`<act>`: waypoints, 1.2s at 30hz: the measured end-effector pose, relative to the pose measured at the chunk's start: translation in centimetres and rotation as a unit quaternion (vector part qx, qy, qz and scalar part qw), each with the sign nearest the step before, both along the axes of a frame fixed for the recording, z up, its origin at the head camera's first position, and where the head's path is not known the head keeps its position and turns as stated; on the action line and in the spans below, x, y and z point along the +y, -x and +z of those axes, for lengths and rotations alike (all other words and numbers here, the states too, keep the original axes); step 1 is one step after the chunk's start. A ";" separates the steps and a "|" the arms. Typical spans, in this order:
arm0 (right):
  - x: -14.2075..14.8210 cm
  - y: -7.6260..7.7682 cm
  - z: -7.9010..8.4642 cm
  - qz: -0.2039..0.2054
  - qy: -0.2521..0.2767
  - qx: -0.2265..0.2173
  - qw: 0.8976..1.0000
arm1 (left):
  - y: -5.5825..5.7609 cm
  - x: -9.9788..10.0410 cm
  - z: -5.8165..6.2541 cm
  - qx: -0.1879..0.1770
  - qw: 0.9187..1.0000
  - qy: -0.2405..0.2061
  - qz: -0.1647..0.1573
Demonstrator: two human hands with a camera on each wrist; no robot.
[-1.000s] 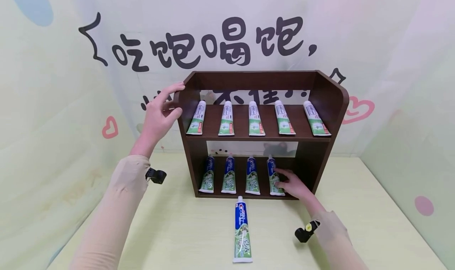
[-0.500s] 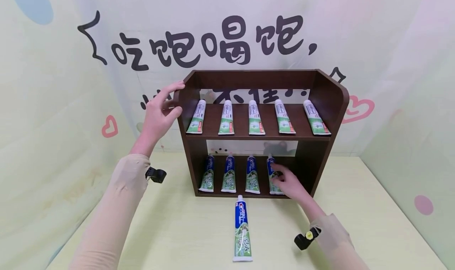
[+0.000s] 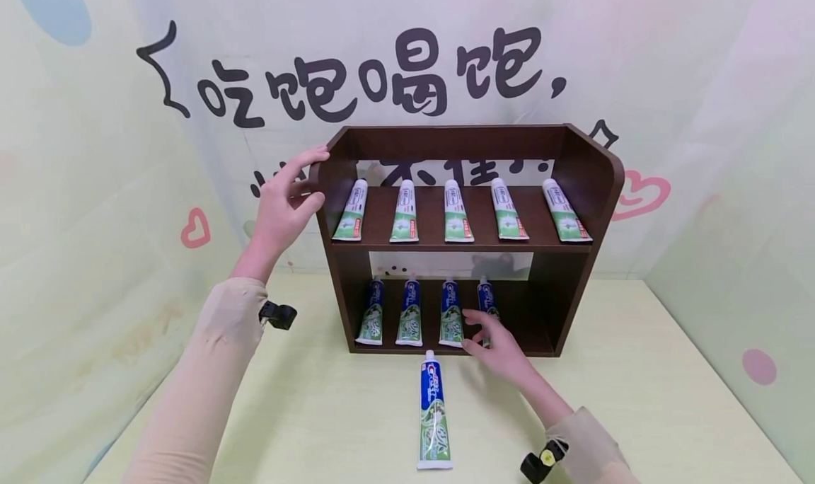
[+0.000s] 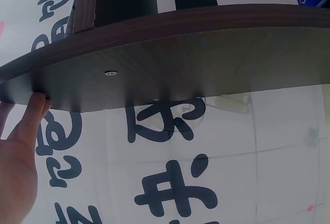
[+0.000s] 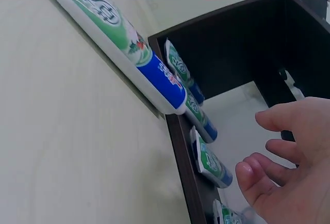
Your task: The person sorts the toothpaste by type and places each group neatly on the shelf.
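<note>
My left hand (image 3: 283, 204) holds the upper left side panel of a dark brown two-tier shelf (image 3: 461, 248). Its fingers reach over the panel's edge, and a digit presses the outer face in the left wrist view. At the lower tier, my right hand (image 3: 499, 349) hovers before the rightmost blue-green toothpaste tube (image 3: 487, 298), partly covering it. Its loosely bent fingers hold nothing, with fingertips close beside the neighbouring toothpaste tube (image 3: 451, 314); contact is unclear. Another blue-green toothpaste tube (image 3: 434, 417) lies on the table before the shelf, cap toward it.
Several white-green toothpaste tubes (image 3: 456, 215) line the upper tier. Two more blue-green tubes, a left one (image 3: 372, 314) and one beside it (image 3: 410, 314), lie on the lower tier. The pale table (image 3: 643, 392) meets a printed curtain (image 3: 255, 81) behind the shelf.
My right hand has left the rightmost lower tube and moved left and slightly toward me, toward the neighbouring tube. My left hand stays on the shelf panel.
</note>
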State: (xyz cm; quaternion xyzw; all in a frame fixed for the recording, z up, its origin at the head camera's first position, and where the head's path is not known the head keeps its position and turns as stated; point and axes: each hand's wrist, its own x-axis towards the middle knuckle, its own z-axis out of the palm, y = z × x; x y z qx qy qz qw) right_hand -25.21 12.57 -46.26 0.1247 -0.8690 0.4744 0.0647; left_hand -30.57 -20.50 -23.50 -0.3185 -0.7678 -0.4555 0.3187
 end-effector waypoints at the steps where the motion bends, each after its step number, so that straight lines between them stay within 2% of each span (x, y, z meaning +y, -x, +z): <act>1: -0.2 -0.2 0.0 -0.001 0.002 0.000 1.000 | 0.0 0.0 0.0 0.000 1.000 0.000 -0.001; 10: -1.4 -1.9 -0.7 -0.008 0.008 -0.005 1.000 | -0.3 0.0 0.0 -0.009 1.000 0.004 0.004; 16: -2.0 -2.7 -1.2 -0.006 0.011 -0.019 1.000 | -0.4 0.0 -0.1 -0.001 1.000 0.007 0.005; 24: -2.3 -3.5 -2.0 0.016 0.001 -0.022 1.000 | -0.4 0.1 0.0 0.002 1.000 0.010 0.007; 31: -2.4 -4.2 -2.4 0.040 -0.024 -0.028 0.998 | 0.3 -0.2 -0.2 0.006 1.000 0.000 -0.002; 36: -2.7 -4.8 -2.8 0.054 -0.037 -0.034 0.997 | 0.3 -0.1 -0.2 0.005 1.000 0.001 -0.001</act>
